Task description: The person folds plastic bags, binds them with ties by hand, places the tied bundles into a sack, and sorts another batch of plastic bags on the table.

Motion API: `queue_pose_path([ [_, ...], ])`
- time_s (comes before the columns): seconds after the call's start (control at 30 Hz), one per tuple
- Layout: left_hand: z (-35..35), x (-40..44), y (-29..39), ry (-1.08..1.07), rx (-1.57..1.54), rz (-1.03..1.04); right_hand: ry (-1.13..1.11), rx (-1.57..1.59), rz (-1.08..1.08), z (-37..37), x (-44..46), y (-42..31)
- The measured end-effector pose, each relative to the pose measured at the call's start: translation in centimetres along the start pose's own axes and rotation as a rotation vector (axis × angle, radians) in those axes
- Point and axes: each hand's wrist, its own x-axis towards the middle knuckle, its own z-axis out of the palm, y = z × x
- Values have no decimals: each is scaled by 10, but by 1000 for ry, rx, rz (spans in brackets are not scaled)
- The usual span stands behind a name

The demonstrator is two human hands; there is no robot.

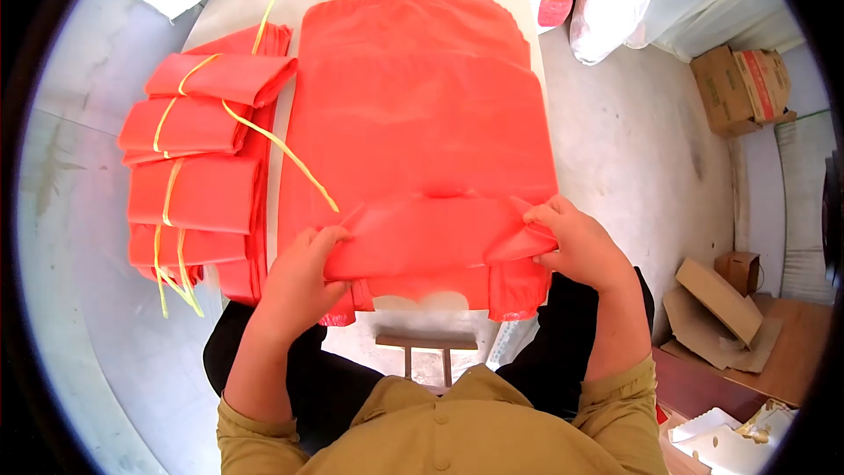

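Note:
A wide stack of flat red plastic bags (422,114) covers the middle of the table, its handle ends hanging at the near edge. Across its near part lies a folded strip of red plastic bag (413,237). My left hand (308,277) pinches the left end of this strip, thumb on top. At the right end, my right hand (585,242) grips the strip between thumb and fingers. To the left, several folded bundles of red bags (193,193) are piled up, tied with yellow string. A loose yellow string (286,151) trails from the pile onto the stack.
The pale table (251,0) shows around the stack. Behind it on the right stands a white plastic sack (611,4). Cardboard boxes (738,92) are by the right wall, and an opened carton (721,308) rests on a brown surface. A wooden stool (426,345) is below the table edge.

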Motion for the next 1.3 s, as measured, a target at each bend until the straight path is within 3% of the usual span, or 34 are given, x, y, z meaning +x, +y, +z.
queue_pose_path([
  [0.13,2,2,0,37,37,-47,87,-86,-39,-5,0,-3],
  [0.2,0,3,4,90,27,-13,186,-86,-217,-12,3,-5],
  [0.33,-2,6,-10,213,95,220,345,-290,-375,-19,4,1],
  [0.4,-11,10,-8,243,143,310,282,-155,-408,-25,4,11],
  [0.43,-10,8,-11,207,-51,255,251,-88,-424,-27,4,16],
  [0.53,-7,7,-29,115,-577,62,165,428,-219,-28,0,31],
  [0.6,-4,10,-41,77,-852,-101,110,571,30,-34,7,30],
  [0.63,-1,16,-42,128,-825,-112,83,641,154,-40,14,29],
  [0.67,0,26,-41,180,-796,-123,156,518,94,-37,25,40],
  [0.9,20,76,-49,409,-773,-254,419,744,161,-1,87,46],
  [1.03,19,79,-36,423,-733,-339,407,765,210,1,98,52],
  [1.23,25,76,-53,429,-593,-97,433,803,223,1,100,54],
  [1.3,22,77,-52,402,-548,-160,445,832,201,2,101,55],
])
